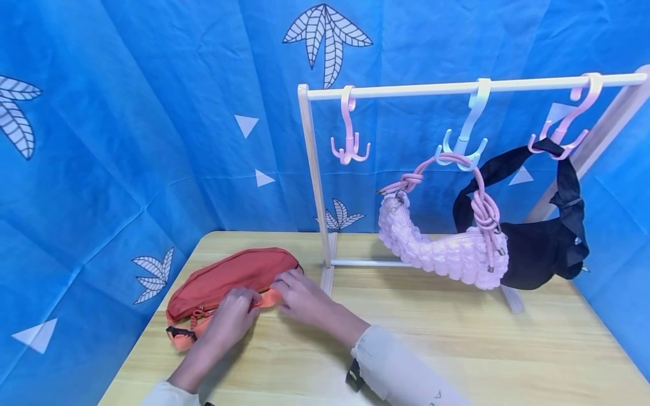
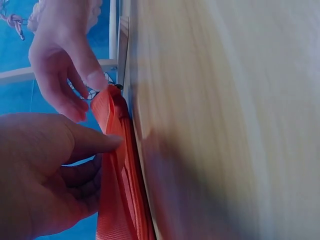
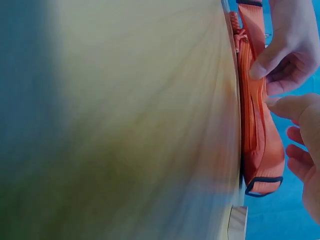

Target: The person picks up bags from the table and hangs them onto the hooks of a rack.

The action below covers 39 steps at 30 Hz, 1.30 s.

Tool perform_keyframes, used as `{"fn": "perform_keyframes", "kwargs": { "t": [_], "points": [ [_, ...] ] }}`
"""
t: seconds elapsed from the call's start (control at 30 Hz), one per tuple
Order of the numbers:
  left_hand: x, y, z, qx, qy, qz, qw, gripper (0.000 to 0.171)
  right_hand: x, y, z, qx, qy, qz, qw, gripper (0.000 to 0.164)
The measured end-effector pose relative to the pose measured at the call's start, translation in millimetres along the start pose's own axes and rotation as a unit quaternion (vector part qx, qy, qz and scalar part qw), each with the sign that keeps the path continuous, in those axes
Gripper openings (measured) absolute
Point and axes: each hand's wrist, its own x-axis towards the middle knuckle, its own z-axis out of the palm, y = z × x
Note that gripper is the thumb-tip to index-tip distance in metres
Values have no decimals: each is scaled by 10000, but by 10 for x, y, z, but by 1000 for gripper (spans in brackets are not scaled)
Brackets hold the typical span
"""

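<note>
A red-orange waist bag [image 1: 233,277] lies at the table's left side, its orange webbing strap [image 1: 269,299] along the near edge. My left hand [image 1: 231,318] pinches this strap between thumb and fingers, seen closely in the left wrist view. Beside it, my right hand [image 1: 307,301] is at the strap, thumb tip right at its edge; its other fingers are loosely bent and apart from the webbing in the right wrist view. A black buckle [image 1: 181,332] shows at the bag's left end, and a dark strap slider [image 3: 265,186] near the other end.
A white rack [image 1: 406,90] stands on the table [image 1: 406,344] to the right. From its bar hang a pink hook [image 1: 350,135], a blue hook holding a lilac puffy bag [image 1: 447,254], and another pink hook holding a black bag [image 1: 538,254]. Blue cloth [image 1: 178,84] surrounds the table.
</note>
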Motion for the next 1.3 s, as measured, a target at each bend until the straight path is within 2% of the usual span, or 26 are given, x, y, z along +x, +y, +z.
{"fn": "perform_keyframes", "kwargs": {
  "t": [0.17,0.3,0.47,0.77,0.9,1.1,1.3],
  "points": [
    [-36,41,-23,35,40,214,9998,18,-4,-28,4,90,43,-141,9999,44],
    [-55,66,-58,56,58,322,9994,17,-13,-35,7,-127,224,-349,9991,37],
    [-74,106,-130,-5,-116,224,9997,16,-23,-36,12,-468,364,-541,9968,27],
    [-110,112,-259,24,-361,121,9993,15,-21,-43,-32,-843,184,-693,9939,23],
    [-130,114,-286,188,-195,316,9991,19,-25,-42,-82,-918,224,-767,9926,21],
    [-171,134,-305,471,251,682,9962,28,-29,-43,-127,-859,385,-781,9925,16],
    [-206,147,-331,915,408,882,9911,35,-31,-46,-214,-975,356,-858,9909,16]
  ]
}}
